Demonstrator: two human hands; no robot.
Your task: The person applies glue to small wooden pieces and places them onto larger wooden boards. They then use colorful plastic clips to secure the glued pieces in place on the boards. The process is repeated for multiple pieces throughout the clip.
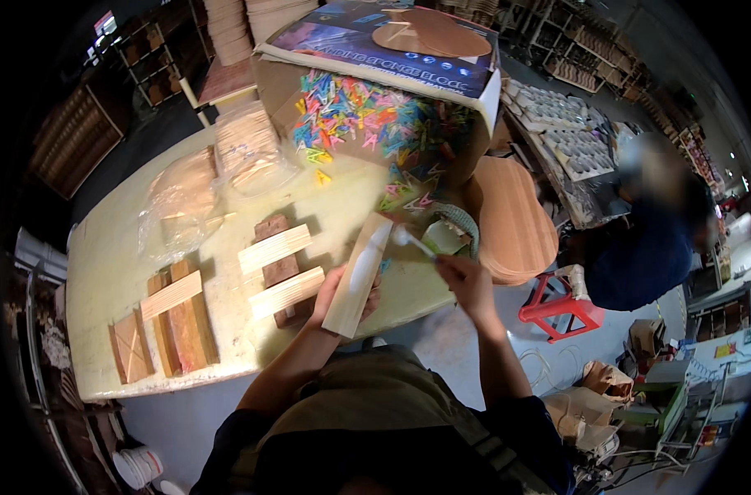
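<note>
My left hand (332,295) is closed around a flat, pale wooden board (343,315), tilted up in front of me. A long streak of white glue (364,269) lies on the board's face. In my right hand (468,285) is the thin handle of a small brush (405,237); its white-coated head is close to the board's upper right edge, and I cannot tell whether they touch. A round container with a greenish, textured rim (466,221) sits just beyond my right hand. To the left, pale wood strips (286,292) lie across a reddish-brown block (281,270).
More blocks (185,340) with wood pieces stand on the pale table (103,256) at left. Behind are plastic-bagged wood pieces (247,144) and a carton (289,58) of colourful clothespins (367,107). Right: stacked guitar-shaped boards (515,219), a red stool (561,309) and a co-worker (639,260).
</note>
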